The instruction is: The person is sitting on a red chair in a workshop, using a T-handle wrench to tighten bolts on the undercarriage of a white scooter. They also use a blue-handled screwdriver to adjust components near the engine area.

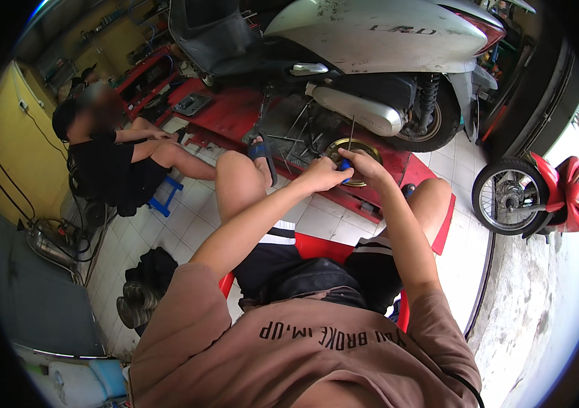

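While positioned over a round gold-coloured metal dish (373,145), as seen from the head camera, grips a blue-handled tool (346,165) with a slim, straight metal shaft. Has both the left hand (329,175) and the right hand (364,167) curled around the handle end, with neither clearly nearer. Points the long axis forward, away from both hands, toward a rounded silver-and-black engine cover (371,117). Cannot tell whether touching the dish.

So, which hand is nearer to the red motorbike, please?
Right. The right hand is left of the red motorbike, at the blue handle; the left hand, also there, is farther left.
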Tool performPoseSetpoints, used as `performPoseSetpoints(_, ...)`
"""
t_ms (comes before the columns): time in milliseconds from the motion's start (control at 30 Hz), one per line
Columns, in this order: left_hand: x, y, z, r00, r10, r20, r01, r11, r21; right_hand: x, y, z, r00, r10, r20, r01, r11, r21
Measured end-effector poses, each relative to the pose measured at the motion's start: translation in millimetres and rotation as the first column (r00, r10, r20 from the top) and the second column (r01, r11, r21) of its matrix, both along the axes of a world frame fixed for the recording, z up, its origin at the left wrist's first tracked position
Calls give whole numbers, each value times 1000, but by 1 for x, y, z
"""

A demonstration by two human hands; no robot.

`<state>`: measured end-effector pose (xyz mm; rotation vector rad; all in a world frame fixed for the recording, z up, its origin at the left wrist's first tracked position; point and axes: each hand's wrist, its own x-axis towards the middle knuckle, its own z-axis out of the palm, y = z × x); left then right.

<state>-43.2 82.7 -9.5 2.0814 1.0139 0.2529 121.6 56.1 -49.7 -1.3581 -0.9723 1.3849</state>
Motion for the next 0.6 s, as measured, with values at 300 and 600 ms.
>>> performPoseSetpoints(300,4,-4,36,992,-78,-98,111,915,389,13,5,-3,991,-135,19,135,991,-16)
performPoseSetpoints(600,0,32,15,995,-56,-82,93,816,571,-10,31,19,983,-157,94,158,987,2)
